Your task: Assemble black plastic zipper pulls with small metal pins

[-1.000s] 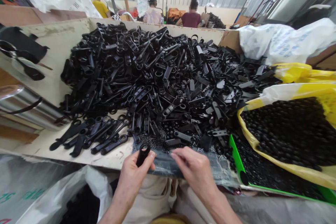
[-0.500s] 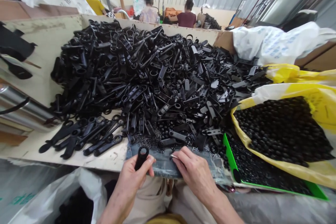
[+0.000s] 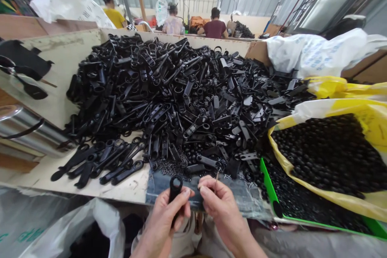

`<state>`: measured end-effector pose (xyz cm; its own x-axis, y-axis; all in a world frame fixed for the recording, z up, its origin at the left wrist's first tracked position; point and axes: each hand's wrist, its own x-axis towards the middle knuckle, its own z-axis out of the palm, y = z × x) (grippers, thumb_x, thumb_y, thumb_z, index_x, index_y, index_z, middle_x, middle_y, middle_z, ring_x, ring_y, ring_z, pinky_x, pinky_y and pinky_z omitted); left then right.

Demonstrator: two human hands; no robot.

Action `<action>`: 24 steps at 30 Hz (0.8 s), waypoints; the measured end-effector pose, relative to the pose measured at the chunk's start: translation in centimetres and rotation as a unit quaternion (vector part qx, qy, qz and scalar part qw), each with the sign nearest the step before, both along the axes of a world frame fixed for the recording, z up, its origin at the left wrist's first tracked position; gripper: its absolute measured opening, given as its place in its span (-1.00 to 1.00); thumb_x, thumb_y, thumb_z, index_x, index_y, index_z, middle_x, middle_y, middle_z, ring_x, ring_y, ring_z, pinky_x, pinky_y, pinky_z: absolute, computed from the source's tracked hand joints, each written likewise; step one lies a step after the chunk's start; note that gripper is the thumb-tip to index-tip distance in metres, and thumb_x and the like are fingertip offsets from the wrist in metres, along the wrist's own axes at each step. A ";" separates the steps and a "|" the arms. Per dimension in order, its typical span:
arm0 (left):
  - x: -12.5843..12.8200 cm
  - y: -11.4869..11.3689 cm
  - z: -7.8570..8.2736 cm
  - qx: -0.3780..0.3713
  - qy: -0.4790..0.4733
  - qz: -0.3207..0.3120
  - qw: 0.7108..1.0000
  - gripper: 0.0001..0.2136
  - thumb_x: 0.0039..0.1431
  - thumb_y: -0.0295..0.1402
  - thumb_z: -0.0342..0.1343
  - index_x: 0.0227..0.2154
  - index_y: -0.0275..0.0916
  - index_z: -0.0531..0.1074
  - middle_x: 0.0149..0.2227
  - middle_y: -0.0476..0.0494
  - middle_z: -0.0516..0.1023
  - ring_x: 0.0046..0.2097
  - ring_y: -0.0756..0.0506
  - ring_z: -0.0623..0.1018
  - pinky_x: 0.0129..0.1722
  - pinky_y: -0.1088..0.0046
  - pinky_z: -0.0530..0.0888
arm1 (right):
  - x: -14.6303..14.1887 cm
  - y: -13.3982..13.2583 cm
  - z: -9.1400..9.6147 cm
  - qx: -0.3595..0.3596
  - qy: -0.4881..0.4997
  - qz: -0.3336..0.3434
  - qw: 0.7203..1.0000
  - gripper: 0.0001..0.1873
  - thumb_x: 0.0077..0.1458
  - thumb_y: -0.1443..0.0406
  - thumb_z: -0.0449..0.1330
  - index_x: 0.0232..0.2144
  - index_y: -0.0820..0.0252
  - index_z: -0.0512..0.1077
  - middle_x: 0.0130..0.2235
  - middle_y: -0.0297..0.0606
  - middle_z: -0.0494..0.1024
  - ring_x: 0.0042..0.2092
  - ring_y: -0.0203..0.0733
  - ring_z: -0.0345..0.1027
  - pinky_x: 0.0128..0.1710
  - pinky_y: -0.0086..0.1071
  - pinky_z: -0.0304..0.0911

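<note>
Clearly the thin metal pin (image 3: 216, 176) pinched in the right hand (image 3: 222, 209) is the weak point: it is so slight, and gripped only at its lower end, that a small twist of the fingertips could probably let it slide out and drop among the tiny dark bits lying on the grey cloth pad (image 3: 242, 193) at the table's near edge, where it would be hard to find. A push at a slant might also bend it or prick a finger. The short black plastic handle piece with a ring-shaped end (image 3: 175, 187) could turn in the left hand (image 3: 169, 219) if pressed from one side, since only its lower part is gripped

That left hand is closed round the piece, thumb across its front, ring end standing upright above the fingers. The right hand's thumb and forefinger are pressed together on the pin, which points up, just beside the piece but apart from it. Both hover over the pad, in front of the big heap of black plastic handles (image 3: 169, 96)
</note>
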<state>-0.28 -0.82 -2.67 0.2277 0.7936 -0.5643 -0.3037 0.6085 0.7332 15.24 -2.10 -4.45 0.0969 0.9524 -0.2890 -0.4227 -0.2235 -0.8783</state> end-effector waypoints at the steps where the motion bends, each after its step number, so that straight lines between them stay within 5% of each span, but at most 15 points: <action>1: 0.2 -0.1 0.0 -0.007 -0.010 0.004 1.000 -0.56 -0.08 0.00 0.47 -0.35 -0.30 0.59 -0.60 0.04 0.46 -0.63 0.19 0.17 -0.61 0.65 0.00 | -0.5 -0.1 -0.1 -0.005 0.038 -0.004 0.999 -0.59 -0.09 0.00 0.50 -0.42 0.19 0.54 -0.40 -0.39 0.40 -0.54 -0.46 -0.06 -0.58 -0.52 -0.12; 12: 1.9 -0.2 -2.2 -0.027 -0.055 0.044 0.997 -0.47 -0.28 0.09 0.51 -0.46 -0.27 0.53 -0.72 0.12 0.38 -0.74 0.21 0.10 -0.72 0.67 -0.05 | -1.7 0.1 -0.7 -0.036 0.127 0.009 0.991 -0.54 -0.14 -0.02 0.56 -0.42 0.22 0.57 -0.58 -0.53 0.20 -0.58 -0.52 -0.27 -0.66 -0.61 -0.25; 17: 2.1 -0.3 -1.8 0.012 -0.011 0.038 0.999 -0.42 -0.29 0.16 0.48 -0.47 -0.29 0.54 -0.74 0.09 0.39 -0.74 0.20 0.13 -0.72 0.67 -0.04 | -2.0 -0.2 -2.3 -0.059 0.107 -0.010 0.993 -0.44 -0.20 -0.09 0.56 -0.38 0.22 0.57 -0.63 -0.59 0.10 -0.60 -0.52 -0.29 -0.67 -0.61 -0.24; 20: 2.0 -0.4 -0.8 0.060 0.041 0.043 0.996 -0.45 -0.21 0.14 0.46 -0.45 -0.31 0.55 -0.73 0.07 0.41 -0.72 0.19 0.15 -0.69 0.67 0.00 | -1.9 -0.6 -2.8 -0.021 0.034 -0.034 0.999 -0.46 -0.11 -0.12 0.51 -0.38 0.21 0.56 -0.57 -0.46 0.31 -0.59 -0.46 -0.03 -0.64 -0.59 -0.05; 24: 1.7 -0.6 0.1 0.064 0.054 0.036 0.996 -0.53 -0.14 0.04 0.46 -0.49 -0.32 0.54 -0.73 0.06 0.42 -0.70 0.18 0.14 -0.66 0.65 -0.01 | -0.6 -1.2 -1.3 0.132 -0.181 -0.016 0.974 -0.69 0.17 0.05 0.38 -0.39 0.17 0.62 -0.39 -0.26 0.53 -0.38 -0.25 0.36 -0.39 -0.48 0.25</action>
